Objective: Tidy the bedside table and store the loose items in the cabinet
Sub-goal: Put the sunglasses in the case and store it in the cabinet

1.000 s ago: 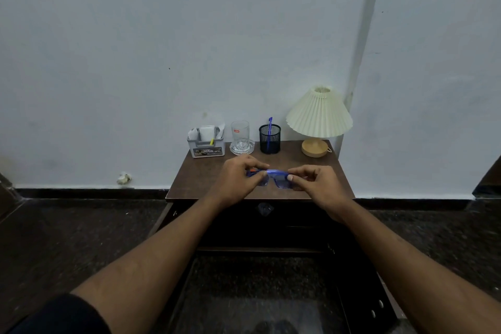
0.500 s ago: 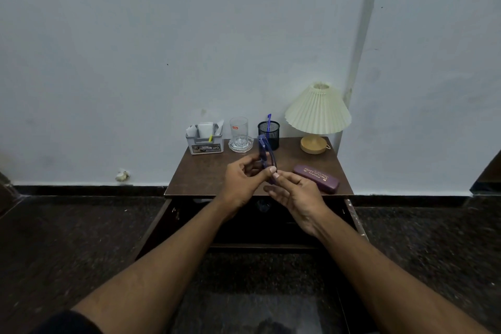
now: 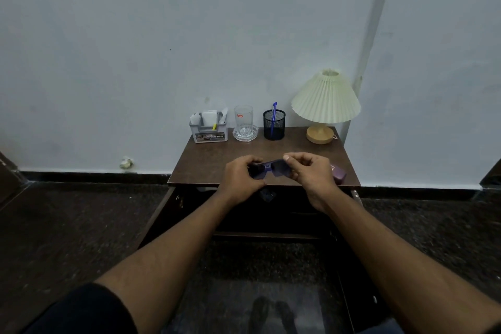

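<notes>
Blue-violet glasses [image 3: 267, 169] hang level above the front edge of the brown bedside table [image 3: 211, 160]. My left hand [image 3: 240, 177] grips their left end and my right hand [image 3: 311, 173] pinches their right end. A purple glasses case [image 3: 339, 173] lies on the table at the front right, partly hidden behind my right hand. Below the tabletop the cabinet [image 3: 271, 214] stands open with both doors swung out; its inside is dark.
Along the table's back stand a grey organiser with papers [image 3: 208, 130], a drinking glass on a glass dish [image 3: 244, 125], a black mesh pen cup with a blue pen [image 3: 274, 124] and a cream pleated lamp [image 3: 325, 103]. Dark stone floor surrounds the cabinet; a wall rises behind.
The glasses were held level, then turned on end in my left hand with the right hand below; now both hands hold them level again, covering most of the case.
</notes>
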